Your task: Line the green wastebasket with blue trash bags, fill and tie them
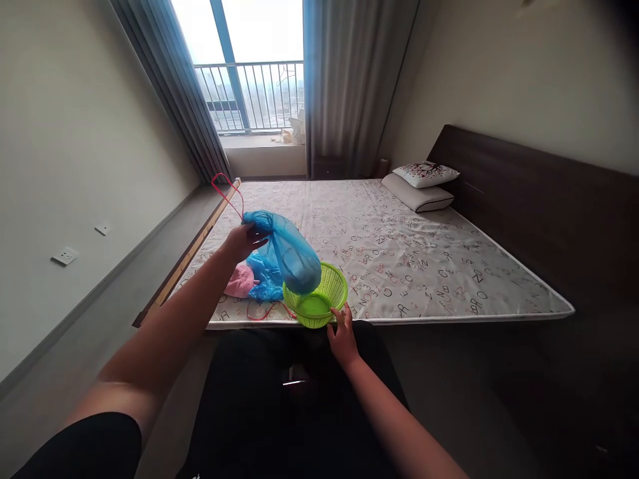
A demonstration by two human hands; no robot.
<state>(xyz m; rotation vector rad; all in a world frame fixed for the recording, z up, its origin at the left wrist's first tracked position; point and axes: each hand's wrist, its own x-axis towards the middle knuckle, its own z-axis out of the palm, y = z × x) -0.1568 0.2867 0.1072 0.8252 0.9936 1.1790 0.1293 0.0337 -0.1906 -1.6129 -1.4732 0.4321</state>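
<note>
My left hand (243,241) is closed on the gathered neck of a blue plastic bag (294,256), whose red drawstring loops out above. Something bulky and pale fills the bag's lower end, which hangs over a green plastic basket (339,283). The bag's contents cannot be made out through the film. My right hand (343,334) grips the basket's near right rim, fingers over the edge. Left of the basket, another crumpled blue plastic bag (267,279) lies beside a pink cloth-like item (239,281) on the mattress. A red string (259,318) trails along the mattress edge.
The patterned mattress (424,266) spreads ahead, on a bed with a dark headboard (539,166). Two pillows (424,183) are stacked at the far right. Beyond the bed stand grey curtains (349,86) and a railed window. My legs (299,399) are against the near side.
</note>
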